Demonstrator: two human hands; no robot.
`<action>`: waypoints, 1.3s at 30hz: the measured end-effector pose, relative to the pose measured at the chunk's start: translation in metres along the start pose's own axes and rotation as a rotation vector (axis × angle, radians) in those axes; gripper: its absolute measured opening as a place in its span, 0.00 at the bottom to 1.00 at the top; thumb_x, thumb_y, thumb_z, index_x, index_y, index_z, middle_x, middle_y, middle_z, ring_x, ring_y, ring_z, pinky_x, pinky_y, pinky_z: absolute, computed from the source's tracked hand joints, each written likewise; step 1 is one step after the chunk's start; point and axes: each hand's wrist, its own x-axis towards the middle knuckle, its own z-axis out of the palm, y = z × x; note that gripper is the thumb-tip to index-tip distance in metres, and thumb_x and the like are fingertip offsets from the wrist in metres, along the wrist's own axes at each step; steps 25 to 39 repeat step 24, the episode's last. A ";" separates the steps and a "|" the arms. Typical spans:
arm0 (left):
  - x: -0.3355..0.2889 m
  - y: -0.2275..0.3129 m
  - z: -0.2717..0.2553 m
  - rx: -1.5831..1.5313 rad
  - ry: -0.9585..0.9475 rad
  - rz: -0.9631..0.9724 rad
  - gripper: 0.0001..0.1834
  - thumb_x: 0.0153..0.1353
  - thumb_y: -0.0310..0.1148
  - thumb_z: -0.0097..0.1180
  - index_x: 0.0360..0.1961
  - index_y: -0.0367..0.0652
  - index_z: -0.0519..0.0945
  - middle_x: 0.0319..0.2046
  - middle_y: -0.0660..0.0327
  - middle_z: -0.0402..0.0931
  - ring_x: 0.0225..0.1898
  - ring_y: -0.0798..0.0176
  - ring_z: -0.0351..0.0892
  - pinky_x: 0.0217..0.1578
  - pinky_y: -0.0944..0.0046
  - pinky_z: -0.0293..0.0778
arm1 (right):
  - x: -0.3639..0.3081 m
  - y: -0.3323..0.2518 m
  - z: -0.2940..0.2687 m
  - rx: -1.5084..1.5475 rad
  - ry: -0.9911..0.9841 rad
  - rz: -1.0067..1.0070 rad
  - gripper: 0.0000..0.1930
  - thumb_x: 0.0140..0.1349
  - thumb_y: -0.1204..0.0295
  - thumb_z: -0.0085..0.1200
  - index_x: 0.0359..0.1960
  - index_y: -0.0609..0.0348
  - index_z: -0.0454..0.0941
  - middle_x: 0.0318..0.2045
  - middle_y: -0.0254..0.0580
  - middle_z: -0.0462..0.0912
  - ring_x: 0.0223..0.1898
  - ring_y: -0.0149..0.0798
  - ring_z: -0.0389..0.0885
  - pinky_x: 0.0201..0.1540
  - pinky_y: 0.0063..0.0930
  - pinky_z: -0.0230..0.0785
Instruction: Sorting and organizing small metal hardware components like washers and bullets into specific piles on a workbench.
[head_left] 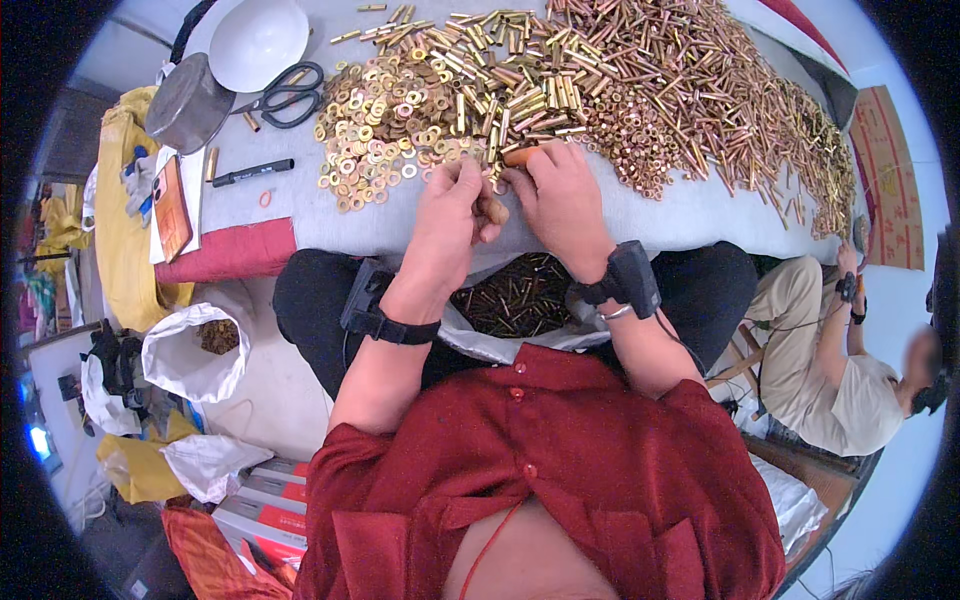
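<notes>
My left hand [455, 205] is closed in a pinch at the table's near edge, its fingertips over the nearest washers. What it pinches is too small to name. Beside it, my right hand [562, 195] is closed too, thumb and index finger drawn together around something hidden. An orange piece [519, 157] shows at its fingertips; whether it is worn or held is unclear. Yellow metal washers [370, 130] lie heaped beyond my left hand. Short metal tubes [540, 100] are piled straight ahead, with hex nuts [640, 140] to the right of my right hand.
Long threaded metal pieces [700, 90] cover the table's right. Leftward are black scissors [292, 95], a marker [253, 172], a phone [171, 210], a metal pot [187, 105] and a white bowl [258, 45]. A sack of dark screws [515, 300] sits between my legs. A co-worker [840, 370] sits right.
</notes>
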 end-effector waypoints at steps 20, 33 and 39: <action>-0.008 -0.028 0.022 0.279 -0.228 -0.084 0.14 0.68 0.38 0.42 0.46 0.39 0.61 0.25 0.58 0.70 0.19 0.69 0.70 0.15 0.72 0.67 | -0.035 -0.013 -0.032 0.727 0.102 0.622 0.07 0.56 0.74 0.56 0.34 0.62 0.74 0.26 0.40 0.79 0.25 0.37 0.75 0.31 0.26 0.69; -0.005 -0.029 0.023 0.241 -0.252 -0.097 0.11 0.68 0.37 0.40 0.43 0.40 0.60 0.25 0.59 0.69 0.15 0.71 0.68 0.12 0.72 0.67 | -0.045 -0.011 -0.021 0.357 0.199 0.232 0.07 0.60 0.71 0.52 0.38 0.60 0.75 0.36 0.40 0.81 0.32 0.39 0.80 0.34 0.27 0.72; -0.005 -0.029 0.023 0.241 -0.252 -0.097 0.11 0.68 0.37 0.40 0.43 0.40 0.60 0.25 0.59 0.69 0.15 0.71 0.68 0.12 0.72 0.67 | -0.045 -0.011 -0.021 0.357 0.199 0.232 0.07 0.60 0.71 0.52 0.38 0.60 0.75 0.36 0.40 0.81 0.32 0.39 0.80 0.34 0.27 0.72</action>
